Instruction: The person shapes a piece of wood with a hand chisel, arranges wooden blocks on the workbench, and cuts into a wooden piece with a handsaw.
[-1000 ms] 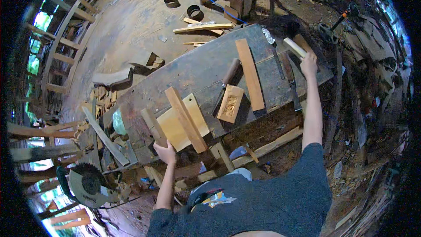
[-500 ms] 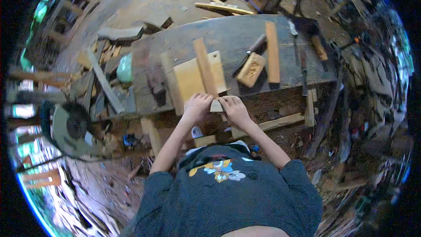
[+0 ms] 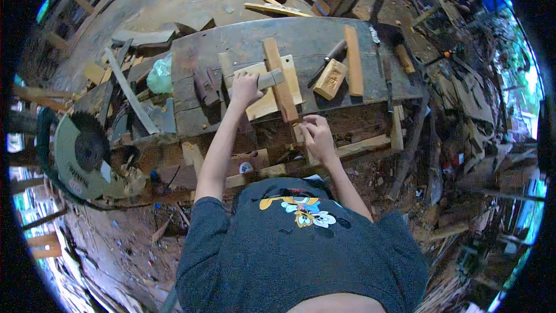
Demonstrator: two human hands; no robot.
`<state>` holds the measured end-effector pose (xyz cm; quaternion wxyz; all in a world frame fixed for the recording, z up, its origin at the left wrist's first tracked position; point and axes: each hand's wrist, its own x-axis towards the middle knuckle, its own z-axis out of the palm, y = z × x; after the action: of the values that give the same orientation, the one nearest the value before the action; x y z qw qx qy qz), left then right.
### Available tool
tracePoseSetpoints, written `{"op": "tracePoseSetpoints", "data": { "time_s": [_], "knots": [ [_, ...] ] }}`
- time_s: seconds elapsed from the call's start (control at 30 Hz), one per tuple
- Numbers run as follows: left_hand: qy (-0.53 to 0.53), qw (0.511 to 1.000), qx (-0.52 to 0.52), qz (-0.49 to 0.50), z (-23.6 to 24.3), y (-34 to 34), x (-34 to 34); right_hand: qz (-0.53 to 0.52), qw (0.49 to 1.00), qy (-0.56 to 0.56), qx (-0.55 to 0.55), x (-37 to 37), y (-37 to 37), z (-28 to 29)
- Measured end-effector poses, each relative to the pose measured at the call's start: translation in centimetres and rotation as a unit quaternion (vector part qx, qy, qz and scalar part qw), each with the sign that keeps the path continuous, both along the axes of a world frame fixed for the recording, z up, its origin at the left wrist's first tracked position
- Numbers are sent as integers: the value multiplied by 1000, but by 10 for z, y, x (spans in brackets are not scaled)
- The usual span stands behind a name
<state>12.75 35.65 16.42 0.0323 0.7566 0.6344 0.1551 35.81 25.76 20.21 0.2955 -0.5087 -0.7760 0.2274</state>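
My left hand (image 3: pixel 245 88) lies on a pale flat board (image 3: pixel 259 104) on the dark workbench (image 3: pixel 243 39) and grips a short grey wooden piece (image 3: pixel 271 79) that rests across the board. A long brown wooden strip (image 3: pixel 279 75) runs over the board toward me. At the strip's near end, by the bench's front edge, my right hand (image 3: pixel 316 134) has its fingers curled and pinched on the strip's tip.
A small carved wooden block (image 3: pixel 330 79), a dark-handled tool (image 3: pixel 328 60) and a second brown strip (image 3: pixel 353 60) lie to the right on the bench. A green bag (image 3: pixel 158 75) sits at its left end. A circular saw (image 3: pixel 86 152) and scrap wood lie at the left.
My right hand came back from the bench's far right to the strip's near end. My left hand moved up from the bench edge onto the board and closed on the grey piece.
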Motion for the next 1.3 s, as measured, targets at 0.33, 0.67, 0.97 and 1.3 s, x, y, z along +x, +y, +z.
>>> {"op": "tracePoseSetpoints", "data": {
  "time_s": [0.33,0.67,0.97,1.3],
  "knots": [
    [-3,993,-110,-38,-33,23,6,-151,984,-82,-55,82,-32,-29],
    [80,980,-178,-26,-13,32,23,-186,973,-62,-119,205,50,-48],
    [133,971,-196,-14,-20,33,14,-207,946,-248,-21,269,316,-52],
    [131,970,-203,-2,-10,43,23,50,733,-647,204,284,466,-112]
  ]
}}
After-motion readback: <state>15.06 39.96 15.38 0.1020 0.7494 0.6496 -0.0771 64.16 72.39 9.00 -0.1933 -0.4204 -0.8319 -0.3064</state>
